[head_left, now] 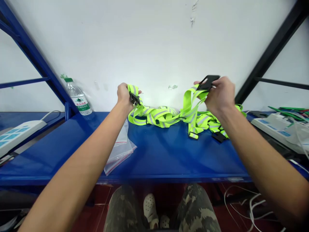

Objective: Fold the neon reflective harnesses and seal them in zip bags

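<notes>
My left hand (125,94) is closed on a neon yellow reflective strap with a grey stripe, near a black plastic buckle (134,98). Raised to about the same height, my right hand (220,93) grips a black buckle (209,82) with a yellow strap looped through it. Between and below the hands, a tangle of reflective straps (161,116) lies along the back of the blue table (164,154). A small black slider (193,135) and a flat black clip (219,137) show among the straps at right.
Clear zip bags (120,153) lie under my left forearm. A water bottle (78,98) leans by the blue frame post at left. Power strips stand at both sides, a white one (21,133) at left. White cables (253,206) hang at lower right. A white wall rises behind.
</notes>
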The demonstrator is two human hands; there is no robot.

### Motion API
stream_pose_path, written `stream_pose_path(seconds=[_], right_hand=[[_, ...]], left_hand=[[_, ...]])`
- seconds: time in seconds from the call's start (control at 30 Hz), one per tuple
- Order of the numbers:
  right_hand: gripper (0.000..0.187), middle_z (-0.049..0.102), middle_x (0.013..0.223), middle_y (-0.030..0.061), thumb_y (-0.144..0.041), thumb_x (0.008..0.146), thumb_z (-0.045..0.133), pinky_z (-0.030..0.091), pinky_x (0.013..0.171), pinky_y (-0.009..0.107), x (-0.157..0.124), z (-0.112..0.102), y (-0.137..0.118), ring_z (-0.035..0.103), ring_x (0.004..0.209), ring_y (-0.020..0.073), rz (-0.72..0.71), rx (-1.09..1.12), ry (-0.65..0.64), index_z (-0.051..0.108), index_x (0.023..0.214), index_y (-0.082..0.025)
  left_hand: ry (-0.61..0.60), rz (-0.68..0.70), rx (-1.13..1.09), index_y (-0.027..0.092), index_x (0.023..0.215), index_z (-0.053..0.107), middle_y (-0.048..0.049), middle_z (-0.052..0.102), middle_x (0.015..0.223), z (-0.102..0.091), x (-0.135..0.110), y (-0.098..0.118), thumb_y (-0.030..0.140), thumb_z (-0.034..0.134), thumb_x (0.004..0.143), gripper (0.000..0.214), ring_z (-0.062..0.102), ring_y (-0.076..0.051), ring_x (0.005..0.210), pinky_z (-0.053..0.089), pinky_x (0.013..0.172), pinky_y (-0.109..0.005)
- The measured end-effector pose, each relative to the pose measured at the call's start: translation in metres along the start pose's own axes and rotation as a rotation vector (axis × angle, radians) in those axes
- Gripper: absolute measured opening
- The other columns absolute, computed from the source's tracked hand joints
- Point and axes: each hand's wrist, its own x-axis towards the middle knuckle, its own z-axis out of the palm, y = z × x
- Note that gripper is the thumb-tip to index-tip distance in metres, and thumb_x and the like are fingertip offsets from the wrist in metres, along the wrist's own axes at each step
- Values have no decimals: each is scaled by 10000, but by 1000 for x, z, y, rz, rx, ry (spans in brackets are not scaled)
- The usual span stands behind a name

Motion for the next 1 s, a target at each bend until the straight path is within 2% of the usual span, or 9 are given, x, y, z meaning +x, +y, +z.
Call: stream_pose_path(seconds=[0.1,0.33,0.43,0.5,0.6,0.7,0.87,0.93,1.0], right_hand=[[299,708,974,133,-472,834,403,501,733,344,-2,-4,-19,664,926,243,-4,-88,-43,549,786,-215],[183,698,1024,92,-373,723,538,512,739,333,-22,17,6,643,924,220,-17,-132,-249,524,806,-211],[170,704,988,84,-292,696,632,497,837,360,-21,18,14,639,962,217,-28,-158,-351,520,789,-203],[218,708,940,69,-273,699,680,489,872,389,-23,17,14,643,952,218,14,-165,-435,499,803,-212],[298,709,923,60,-275,702,737,497,867,421,-29,15,12,651,934,230,87,-192,-517,493,866,-228],[388,717,947,62,-285,697,765,522,840,421,-34,10,10,664,896,227,158,-251,-617,554,1018,-239],[553,729,1059,75,-330,638,812,552,824,390,-30,4,14,685,951,254,236,-555,-1035,649,1158,-235],[480,727,1043,90,-373,660,798,546,859,406,-22,7,17,677,973,270,113,-671,-981,683,1094,-204],[433,708,1049,123,-410,716,746,532,885,445,-12,13,21,662,984,286,-101,-733,-678,676,1070,-169]], left_hand=[[-114,-62,-10,230,636,502,-38,515,522,-2,-10,-8,445,594,704,244,632,-247,608,522,603,-369],[-489,64,895,196,560,638,-79,628,585,24,-22,-46,283,837,439,249,630,-270,670,495,664,-356],[-553,151,1202,174,930,717,-178,709,1030,41,-27,-57,416,837,464,539,614,-394,1068,491,877,-427],[-707,50,1354,197,1269,591,-172,560,1390,50,-30,-62,449,807,519,820,520,-382,1252,458,982,-429],[-860,-22,1571,176,1391,471,-176,494,1457,60,-33,-67,334,767,599,860,540,-341,1245,478,965,-381],[-637,142,1650,146,1270,554,-184,613,1275,63,-35,-64,211,664,699,585,610,-327,1126,507,867,-364],[51,483,1445,196,1179,541,-143,638,1117,62,-43,-36,202,494,875,307,612,-304,1050,486,837,-398],[167,575,1284,214,1171,523,-135,611,1156,62,-47,-23,209,503,884,287,594,-297,1071,475,848,-396],[187,649,1110,229,1168,510,-121,607,1149,64,-50,-12,200,531,869,302,586,-286,1067,469,844,-388]])
